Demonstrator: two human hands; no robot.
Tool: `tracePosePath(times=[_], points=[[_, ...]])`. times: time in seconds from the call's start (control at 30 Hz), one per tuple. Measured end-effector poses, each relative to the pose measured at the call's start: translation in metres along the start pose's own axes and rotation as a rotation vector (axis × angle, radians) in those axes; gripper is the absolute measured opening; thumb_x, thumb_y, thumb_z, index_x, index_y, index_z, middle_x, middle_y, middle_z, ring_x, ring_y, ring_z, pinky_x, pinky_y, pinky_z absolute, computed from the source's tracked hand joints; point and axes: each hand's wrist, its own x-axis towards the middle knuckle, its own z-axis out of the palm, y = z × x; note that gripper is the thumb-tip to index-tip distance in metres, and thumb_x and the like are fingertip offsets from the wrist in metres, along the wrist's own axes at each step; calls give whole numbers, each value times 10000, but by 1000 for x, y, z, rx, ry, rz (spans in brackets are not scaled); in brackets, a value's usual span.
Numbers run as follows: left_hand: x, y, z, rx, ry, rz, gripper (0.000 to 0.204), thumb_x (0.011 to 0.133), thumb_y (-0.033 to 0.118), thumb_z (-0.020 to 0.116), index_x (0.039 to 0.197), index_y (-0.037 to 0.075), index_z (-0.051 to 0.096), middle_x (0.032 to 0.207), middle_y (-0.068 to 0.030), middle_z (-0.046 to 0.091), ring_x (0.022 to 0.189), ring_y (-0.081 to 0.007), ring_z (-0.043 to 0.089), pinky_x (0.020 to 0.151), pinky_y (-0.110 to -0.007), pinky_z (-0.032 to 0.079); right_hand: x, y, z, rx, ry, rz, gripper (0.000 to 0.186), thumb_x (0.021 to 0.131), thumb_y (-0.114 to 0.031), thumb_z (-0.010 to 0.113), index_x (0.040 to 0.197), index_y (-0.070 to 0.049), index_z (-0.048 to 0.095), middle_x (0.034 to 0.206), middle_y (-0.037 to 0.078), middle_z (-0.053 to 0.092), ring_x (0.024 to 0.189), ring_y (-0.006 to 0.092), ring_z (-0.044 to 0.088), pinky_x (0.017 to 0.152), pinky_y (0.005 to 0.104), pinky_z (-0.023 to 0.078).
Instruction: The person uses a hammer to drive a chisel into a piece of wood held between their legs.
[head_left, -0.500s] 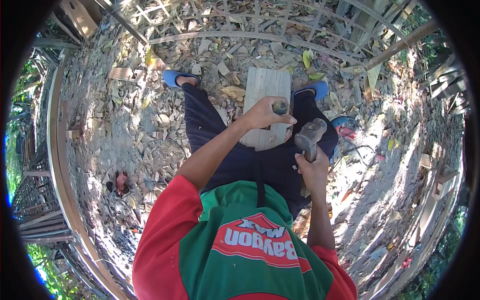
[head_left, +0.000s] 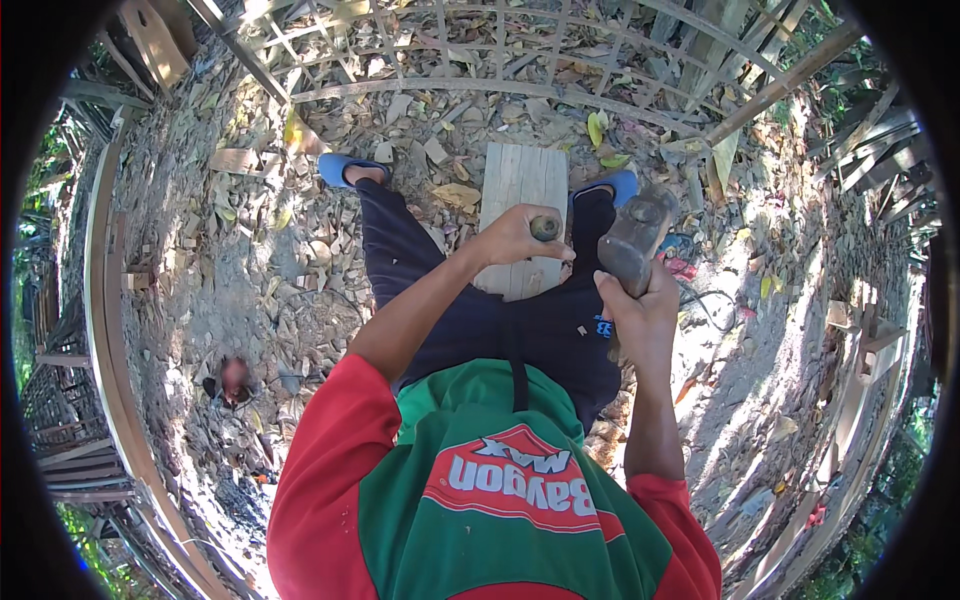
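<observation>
My left hand is closed around an upright tool. Only its worn, round top end shows; the shaft and lower tip are hidden under the hand. Below it, between my legs, lies a thick weathered wooden board. A club hammer with a heavy grey metal head is gripped in my right hand. The hammer head is raised to the right of the tool and apart from it. My fingers and wrist hide most of the hammer's handle.
A wooden lattice crosses the far side. Dry leaves and wood chips litter the ground. A blue slipper is on my left foot, another on my right. A long timber rail runs along the left. A small reddish-brown shape is blurred.
My right hand has moved the hammer up, and its head looks larger and turned. My left hand still holds the tool over the board. The whole view has shifted slightly.
</observation>
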Motion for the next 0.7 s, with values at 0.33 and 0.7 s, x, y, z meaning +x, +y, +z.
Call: tracePosePath(times=[0.33,0.7], points=[[-11,-23,-7,-74,75,21,249,798,164,806,985,43,696,778,19,647,691,-62,574,625,-259,493,35,49,50,-523,-81,-201,260,767,-136,675,955,35,617,781,266,646,786,450,661,676,474,514],[-14,-57,-22,198,190,375,544,788,83,755,1294,48,559,1052,-66,680,970,-164,641,787,-323,551,32,47,67,-593,-73,-277,324,786,-212,688,1003,27,650,793,268,665,803,446,667,721,477,536]])
